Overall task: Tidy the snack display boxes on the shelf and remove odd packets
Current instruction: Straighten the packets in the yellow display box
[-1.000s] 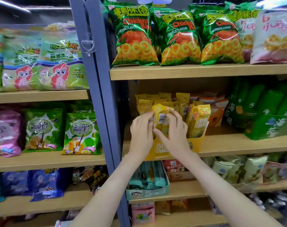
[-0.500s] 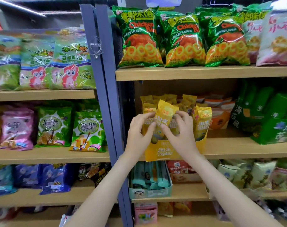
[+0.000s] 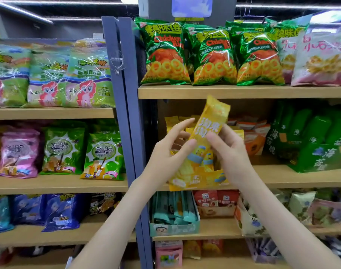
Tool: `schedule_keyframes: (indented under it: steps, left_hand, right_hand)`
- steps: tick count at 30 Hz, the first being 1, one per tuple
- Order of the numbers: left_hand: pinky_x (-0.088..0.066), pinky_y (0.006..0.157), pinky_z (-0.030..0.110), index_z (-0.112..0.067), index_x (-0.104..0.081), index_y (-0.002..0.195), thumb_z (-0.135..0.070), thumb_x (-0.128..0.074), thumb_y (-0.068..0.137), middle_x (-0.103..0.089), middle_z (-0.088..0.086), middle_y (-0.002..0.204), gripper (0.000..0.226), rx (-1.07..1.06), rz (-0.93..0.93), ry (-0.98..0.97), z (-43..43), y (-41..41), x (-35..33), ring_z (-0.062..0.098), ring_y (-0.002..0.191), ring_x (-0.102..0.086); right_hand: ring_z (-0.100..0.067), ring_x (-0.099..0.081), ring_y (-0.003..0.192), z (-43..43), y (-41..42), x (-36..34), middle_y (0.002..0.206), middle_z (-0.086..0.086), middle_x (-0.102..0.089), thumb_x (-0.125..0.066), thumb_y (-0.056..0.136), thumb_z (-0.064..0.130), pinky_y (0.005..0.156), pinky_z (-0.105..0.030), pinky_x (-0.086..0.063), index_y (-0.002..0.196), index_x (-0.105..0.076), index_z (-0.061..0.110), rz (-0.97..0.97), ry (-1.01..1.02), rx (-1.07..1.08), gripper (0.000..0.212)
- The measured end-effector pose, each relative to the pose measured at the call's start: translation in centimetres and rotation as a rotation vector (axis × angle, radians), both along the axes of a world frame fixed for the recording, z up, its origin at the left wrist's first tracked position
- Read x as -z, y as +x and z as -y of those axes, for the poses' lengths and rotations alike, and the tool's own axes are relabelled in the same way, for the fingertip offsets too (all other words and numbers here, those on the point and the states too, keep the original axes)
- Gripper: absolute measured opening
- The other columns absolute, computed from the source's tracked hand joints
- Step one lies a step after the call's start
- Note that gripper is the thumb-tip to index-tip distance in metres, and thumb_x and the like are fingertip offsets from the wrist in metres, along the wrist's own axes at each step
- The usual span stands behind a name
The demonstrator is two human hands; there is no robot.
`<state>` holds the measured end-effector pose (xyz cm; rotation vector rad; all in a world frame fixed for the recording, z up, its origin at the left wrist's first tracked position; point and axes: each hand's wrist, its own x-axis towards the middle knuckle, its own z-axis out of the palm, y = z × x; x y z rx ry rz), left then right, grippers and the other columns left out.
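Head view: fingers (image 3: 185, 123) of the left hand (image 3: 165, 158) stretch behind the packet (image 3: 208, 129) with the thumb pressed on its front, a loose pinch. The right hand (image 3: 231, 152) curls round the opposite edge and pinches it too. The packet sits at frame centre, tilted with its top toward the upper right, above the yellow box (image 3: 196, 181) on the middle shelf (image 3: 282, 177).

Its print looks like the box's, so it probably belongs there. To seat it well, I would straighten it, face the print outward and slide it down into a gap in the row. Hold it by the edges so the contents are not crushed. One hand could steady the light box, which may slide. Keep it out of the orange packets (image 3: 253, 140) just to the right.
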<state>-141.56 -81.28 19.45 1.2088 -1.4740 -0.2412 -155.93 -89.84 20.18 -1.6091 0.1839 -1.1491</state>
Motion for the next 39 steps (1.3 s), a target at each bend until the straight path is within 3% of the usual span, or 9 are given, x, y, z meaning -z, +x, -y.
schedule_keyframes:
  steps: [6, 9, 15, 20, 27, 30, 34, 37, 39]
  left_hand:
    - [-0.050, 0.098, 0.035, -0.055, -0.039, 0.133, -0.031, -0.061, 0.093, -0.071, -0.015, 0.112, 0.051, 0.051, -0.148, 0.278, -3.7, -0.8, 3.8, 0.005, 0.107, -0.065]
    - [-0.050, 0.099, 0.036, -0.055, -0.040, 0.133, -0.029, -0.061, 0.095, -0.070, -0.019, 0.111, 0.051, -0.017, -0.169, 0.390, -5.5, -1.9, 7.3, 0.004, 0.106, -0.065]
    - [-0.047, 0.103, 0.037, -0.063, -0.038, 0.134, -0.034, -0.061, 0.094, -0.061, -0.016, 0.129, 0.055, -0.089, -0.236, 0.571, -8.9, -5.9, 12.9, 0.003, 0.119, -0.057]
    - [-0.043, 0.095, 0.011, -0.070, -0.033, 0.125, -0.027, -0.057, 0.098, -0.049, -0.042, 0.125, 0.056, -0.103, -0.220, 0.662, -10.9, -8.1, 15.2, -0.016, 0.116, -0.049]
    - [-0.038, 0.097, 0.012, -0.067, -0.027, 0.131, -0.034, -0.048, 0.101, -0.040, -0.042, 0.132, 0.049, -0.108, -0.140, 0.734, -11.3, -8.7, 16.4, -0.015, 0.122, -0.043]
    - [-0.043, 0.091, 0.013, -0.057, -0.034, 0.136, -0.040, -0.053, 0.098, -0.053, -0.029, 0.129, 0.045, -0.142, -0.148, 0.739, -10.7, -9.0, 16.7, -0.008, 0.112, -0.053]
    - [-0.042, 0.088, 0.018, -0.032, -0.048, 0.128, -0.042, -0.072, 0.084, -0.057, -0.019, 0.110, 0.052, -0.191, -0.160, 0.753, -9.7, -9.6, 16.8, 0.002, 0.105, -0.056]
    - [-0.047, 0.090, 0.023, -0.023, -0.054, 0.126, -0.036, -0.067, 0.090, -0.063, -0.012, 0.114, 0.041, -0.135, -0.229, 0.799, -8.9, -9.3, 17.1, 0.008, 0.109, -0.060]
    - [-0.051, 0.078, 0.024, -0.024, -0.057, 0.126, -0.035, -0.059, 0.095, -0.069, -0.005, 0.113, 0.033, -0.035, -0.312, 0.836, -8.7, -9.0, 17.2, 0.011, 0.105, -0.065]
  right_hand:
    - [-0.005, -0.065, 0.099, -2.1, -1.1, 3.9, 0.109, 0.009, -0.071, -0.061, 0.087, 0.029, 0.075, -0.020, -0.052, 0.119, -0.059, 0.020, -0.342, 0.050, -0.128, 0.033]
    - [-0.008, -0.065, 0.100, -2.3, -2.3, 6.0, 0.107, 0.009, -0.070, -0.055, 0.090, 0.033, 0.078, -0.023, -0.053, 0.118, -0.059, 0.021, -0.358, 0.136, -0.130, 0.031]
    - [-0.001, -0.061, 0.073, -2.8, -4.3, 10.0, 0.084, 0.003, -0.065, -0.060, 0.093, 0.011, 0.066, -0.015, -0.048, 0.088, -0.066, 0.021, -0.514, 0.170, -0.079, 0.013]
    - [-0.013, -0.053, 0.073, -3.6, -5.2, 13.0, 0.077, -0.003, -0.059, -0.068, 0.085, 0.004, 0.069, -0.023, -0.044, 0.077, -0.063, 0.016, -0.597, 0.167, 0.035, 0.016]
    - [-0.016, -0.058, 0.071, -4.4, -6.0, 15.0, 0.073, -0.001, -0.062, -0.068, 0.087, 0.007, 0.068, -0.035, -0.048, 0.076, -0.065, 0.018, -0.629, 0.298, 0.154, 0.015]
    - [-0.016, -0.055, 0.070, -4.6, -5.9, 15.4, 0.077, -0.004, -0.059, -0.063, 0.089, 0.005, 0.064, -0.029, -0.044, 0.086, -0.065, 0.019, -0.602, 0.343, 0.148, 0.015]
    - [-0.021, -0.055, 0.075, -4.3, -6.4, 15.6, 0.083, -0.012, -0.058, -0.060, 0.091, 0.003, 0.069, -0.035, -0.045, 0.090, -0.067, 0.023, -0.610, 0.304, 0.119, 0.021]
    - [-0.015, -0.062, 0.087, -3.7, -7.7, 15.4, 0.095, -0.004, -0.066, -0.058, 0.095, 0.013, 0.081, -0.030, -0.051, 0.095, -0.068, 0.022, -0.662, 0.263, -0.075, 0.014]
    - [-0.011, -0.064, 0.091, -3.3, -8.6, 15.4, 0.100, -0.002, -0.067, -0.058, 0.094, 0.012, 0.081, -0.025, -0.053, 0.099, -0.066, 0.020, -0.706, 0.266, -0.176, 0.012]
